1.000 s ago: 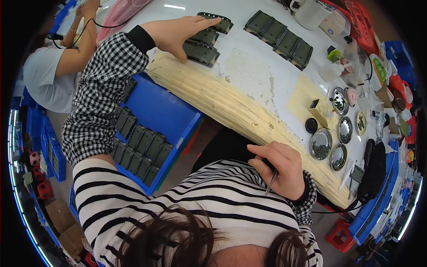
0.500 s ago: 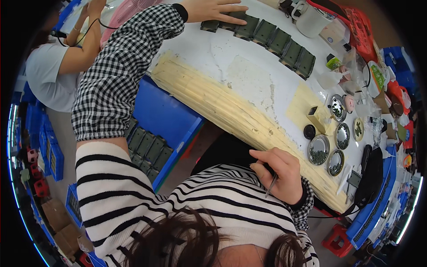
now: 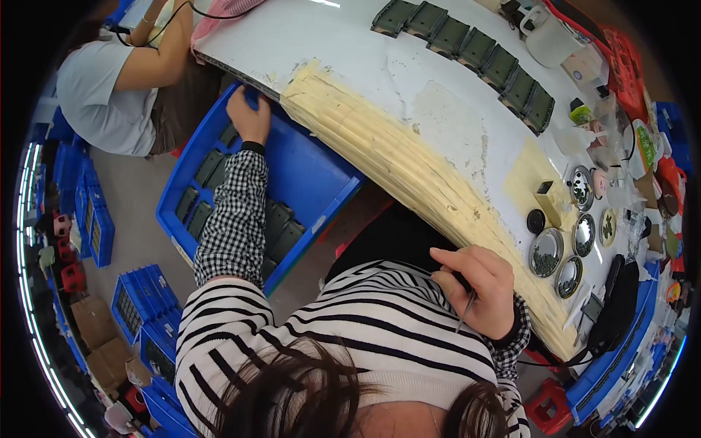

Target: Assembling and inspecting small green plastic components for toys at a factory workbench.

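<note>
My left hand (image 3: 250, 118) reaches down into the far end of a blue plastic bin (image 3: 252, 175) beside the table. Its fingertips are hidden, so what they touch cannot be made out. Dark green rectangular housings (image 3: 212, 168) lie in that bin, on both sides of my checked sleeve. More dark green housings (image 3: 476, 50) stand in a slanting row on the white tabletop (image 3: 394, 80). Near the padded table edge, my right hand (image 3: 483, 286) is closed round thin metal tweezers (image 3: 467, 310), their tips pointing down toward my body.
Round metal dishes (image 3: 546, 252) with small dark green parts stand at the right, near a yellowish block (image 3: 553, 204) and a black round cap (image 3: 536, 220). A white mug (image 3: 549, 36) stands at the back. Another person (image 3: 117, 95) sits at far left. Yellow padding (image 3: 394, 179) covers the table edge.
My left hand has left the row of housings on the table and moved down and left into the blue bin. The view has shifted; my right hand still holds the tweezers.
</note>
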A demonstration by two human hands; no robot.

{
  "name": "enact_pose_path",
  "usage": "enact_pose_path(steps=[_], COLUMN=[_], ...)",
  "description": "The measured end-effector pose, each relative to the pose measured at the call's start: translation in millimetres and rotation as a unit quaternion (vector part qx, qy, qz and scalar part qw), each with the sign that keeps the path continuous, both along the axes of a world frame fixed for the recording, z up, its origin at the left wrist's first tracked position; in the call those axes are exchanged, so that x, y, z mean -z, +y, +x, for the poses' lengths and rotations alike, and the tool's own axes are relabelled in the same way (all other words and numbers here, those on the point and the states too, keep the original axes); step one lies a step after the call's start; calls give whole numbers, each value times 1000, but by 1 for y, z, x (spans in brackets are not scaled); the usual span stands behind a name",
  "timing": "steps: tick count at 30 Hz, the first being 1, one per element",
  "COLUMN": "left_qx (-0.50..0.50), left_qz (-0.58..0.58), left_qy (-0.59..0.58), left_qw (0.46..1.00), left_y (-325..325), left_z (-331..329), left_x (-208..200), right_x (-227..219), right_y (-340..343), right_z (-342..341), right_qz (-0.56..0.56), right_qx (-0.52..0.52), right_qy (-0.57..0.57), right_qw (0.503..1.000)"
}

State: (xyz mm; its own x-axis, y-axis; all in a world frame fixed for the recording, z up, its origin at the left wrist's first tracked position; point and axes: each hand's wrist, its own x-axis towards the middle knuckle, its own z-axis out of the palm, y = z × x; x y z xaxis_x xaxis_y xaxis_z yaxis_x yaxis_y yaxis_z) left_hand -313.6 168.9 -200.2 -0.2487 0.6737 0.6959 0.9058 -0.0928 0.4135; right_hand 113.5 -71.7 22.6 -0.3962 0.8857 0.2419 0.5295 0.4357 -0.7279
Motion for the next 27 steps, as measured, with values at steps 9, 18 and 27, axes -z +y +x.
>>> enact_pose_path(steps=[9, 18, 27], left_qx=[99, 110, 108], left_qz=[-318, -347, -393], left_qy=[386, 369, 364], left_qw=[861, 855, 838], left_y=[75, 57, 9], left_z=[-3, 31, 77], left_x=[80, 79, 67], right_x=[-2, -1, 1], right_y=[-9, -6, -10], right_z=[-3, -6, -7], right_qz=[-2, -9, 1], right_qx=[26, 9, 4], right_qy=[-18, -13, -5], right_qw=[999, 1000, 1000])
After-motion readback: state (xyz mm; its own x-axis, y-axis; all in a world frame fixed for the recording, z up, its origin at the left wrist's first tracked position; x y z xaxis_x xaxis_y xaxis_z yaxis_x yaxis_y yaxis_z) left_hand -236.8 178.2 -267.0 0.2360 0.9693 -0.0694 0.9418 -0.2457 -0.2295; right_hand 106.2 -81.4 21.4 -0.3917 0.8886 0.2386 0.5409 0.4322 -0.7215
